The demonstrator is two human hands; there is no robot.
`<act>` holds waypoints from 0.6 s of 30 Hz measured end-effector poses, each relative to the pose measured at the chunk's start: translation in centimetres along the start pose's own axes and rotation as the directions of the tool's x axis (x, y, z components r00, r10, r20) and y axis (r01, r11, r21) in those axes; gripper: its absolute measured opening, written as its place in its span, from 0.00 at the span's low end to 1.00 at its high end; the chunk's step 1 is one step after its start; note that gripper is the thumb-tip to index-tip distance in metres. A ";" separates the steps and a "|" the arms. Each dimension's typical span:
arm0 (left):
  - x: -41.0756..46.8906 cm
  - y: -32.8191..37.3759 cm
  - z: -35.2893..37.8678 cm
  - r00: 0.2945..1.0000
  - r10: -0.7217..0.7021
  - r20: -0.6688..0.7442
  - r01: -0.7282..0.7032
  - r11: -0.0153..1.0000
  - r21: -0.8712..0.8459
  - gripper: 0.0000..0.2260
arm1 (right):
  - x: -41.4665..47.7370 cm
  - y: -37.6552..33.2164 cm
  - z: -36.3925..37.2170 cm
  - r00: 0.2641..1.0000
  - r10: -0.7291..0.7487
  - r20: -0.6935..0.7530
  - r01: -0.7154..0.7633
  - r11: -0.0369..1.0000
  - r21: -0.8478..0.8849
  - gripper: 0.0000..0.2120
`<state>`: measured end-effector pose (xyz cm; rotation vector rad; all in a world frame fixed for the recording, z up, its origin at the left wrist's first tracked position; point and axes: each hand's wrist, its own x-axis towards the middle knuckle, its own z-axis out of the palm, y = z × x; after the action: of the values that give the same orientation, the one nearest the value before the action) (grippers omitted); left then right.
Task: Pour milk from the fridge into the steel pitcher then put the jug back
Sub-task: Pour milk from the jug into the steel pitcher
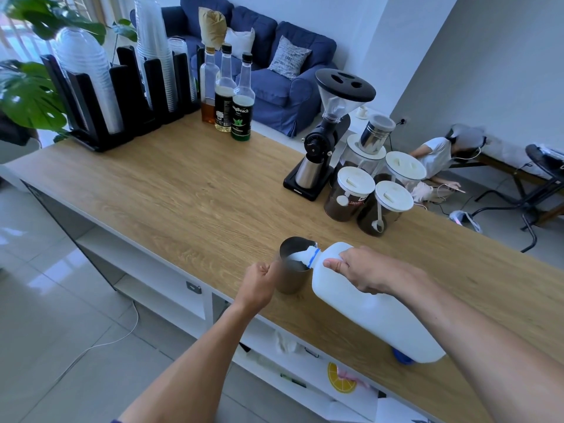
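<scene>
Both hands closed, left hand (260, 280) lower, right hand (364, 270) knuckles-up.

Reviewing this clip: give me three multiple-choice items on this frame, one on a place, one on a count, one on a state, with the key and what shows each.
1. Where does the steel pitcher stand?
A. on the wooden counter
B. on the floor
C. on the sofa

2. How many syrup bottles stand together at the counter's far edge?
A. one
B. three
C. five

3. What state is the milk jug in?
A. upright and capped
B. lying flat on the shelf
C. tilted, milk running into the pitcher

Key: 1 A, its base rests on the wood, with the left hand at its handle. 2 B, three necks show. 3 C, the right hand tips its open mouth over the rim.
</scene>
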<state>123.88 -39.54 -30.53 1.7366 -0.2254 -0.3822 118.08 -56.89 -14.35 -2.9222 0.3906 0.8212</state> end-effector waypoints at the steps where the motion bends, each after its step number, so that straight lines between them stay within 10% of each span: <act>1: 0.0 -0.1 0.0 1.000 -0.002 0.002 0.002 1.000 -0.002 0.20 | 0.1 0.0 0.1 1.000 0.002 0.003 -0.002 1.000 -0.004 0.26; 18: 0.0 -0.1 0.1 1.000 -0.012 -0.017 0.012 1.000 0.024 0.20 | 0.7 0.3 0.2 0.999 0.006 0.041 -0.005 1.000 -0.023 0.26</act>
<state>123.89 -39.59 -30.67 1.7645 -0.2081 -0.3749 118.50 -57.33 -14.88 -2.9209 0.3887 0.8913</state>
